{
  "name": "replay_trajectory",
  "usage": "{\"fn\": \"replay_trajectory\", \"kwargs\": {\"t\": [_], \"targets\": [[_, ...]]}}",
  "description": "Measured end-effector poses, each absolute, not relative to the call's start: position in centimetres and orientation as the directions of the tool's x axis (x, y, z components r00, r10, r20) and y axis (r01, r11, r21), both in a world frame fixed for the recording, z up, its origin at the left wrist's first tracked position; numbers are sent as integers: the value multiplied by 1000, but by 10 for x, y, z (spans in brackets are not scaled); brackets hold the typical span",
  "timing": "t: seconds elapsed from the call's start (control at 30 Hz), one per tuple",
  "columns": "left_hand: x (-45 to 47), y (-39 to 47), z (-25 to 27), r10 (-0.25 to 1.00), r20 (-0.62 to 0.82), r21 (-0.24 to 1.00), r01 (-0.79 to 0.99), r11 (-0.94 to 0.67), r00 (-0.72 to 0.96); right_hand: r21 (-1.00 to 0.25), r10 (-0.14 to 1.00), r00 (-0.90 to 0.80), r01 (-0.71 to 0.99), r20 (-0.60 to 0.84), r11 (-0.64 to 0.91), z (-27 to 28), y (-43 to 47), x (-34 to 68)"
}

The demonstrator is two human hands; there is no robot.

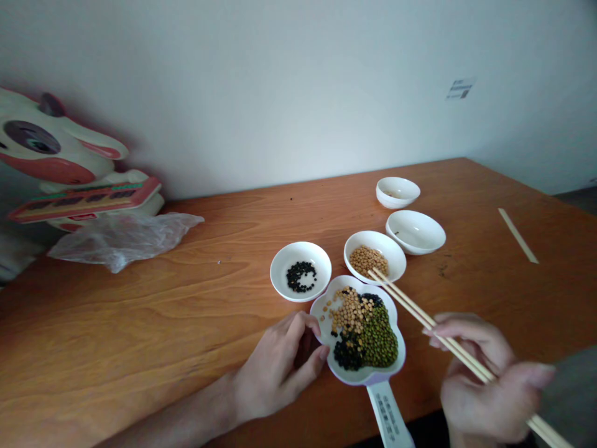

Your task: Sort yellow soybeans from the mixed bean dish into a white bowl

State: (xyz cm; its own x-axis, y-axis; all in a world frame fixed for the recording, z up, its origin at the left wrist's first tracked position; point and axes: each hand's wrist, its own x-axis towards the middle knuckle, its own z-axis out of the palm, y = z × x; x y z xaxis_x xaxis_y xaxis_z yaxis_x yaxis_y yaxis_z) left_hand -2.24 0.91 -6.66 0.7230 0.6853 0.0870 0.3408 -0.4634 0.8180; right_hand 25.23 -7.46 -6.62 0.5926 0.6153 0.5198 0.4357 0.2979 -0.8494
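A white flower-shaped dish point(339, 372) with a long handle holds green mung beans point(380, 339), yellow soybeans point(352, 309) and black beans point(347, 354) in separate patches that partly mix. My left hand point(289, 354) has curled fingers, with thumb and forefinger at the dish's left rim. A pair of wooden chopsticks point(420, 312) is gripped in my right hand point(485, 373). Their tips reach the right-hand side of a white bowl point(398, 261) of soybeans, just behind the dish. Left of that bowl, another white bowl point(278, 274) holds black beans.
Two more white bowls stand at the back right: the nearer bowl point(422, 233) has a dark speck in it, the farther bowl point(396, 198) a few bits. A pale strip point(518, 236) lies at right. A plastic bag point(130, 239) and a cow-shaped toy point(88, 168) are at left, near the wall.
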Motion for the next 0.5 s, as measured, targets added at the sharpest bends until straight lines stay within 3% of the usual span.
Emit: {"fn": "replay_trajectory", "kwargs": {"t": [0.2, 0.5], "targets": [[-22, 9, -68, 697, 73, 820, 355, -450, 714, -840, 830, 282, 419, 481, 345, -66, -78, 234], [-23, 9, -66, 698, 83, 813, 357, -460, 711, -850, 879, 205, 421, 430, 317, -72, -75, 229]]}}
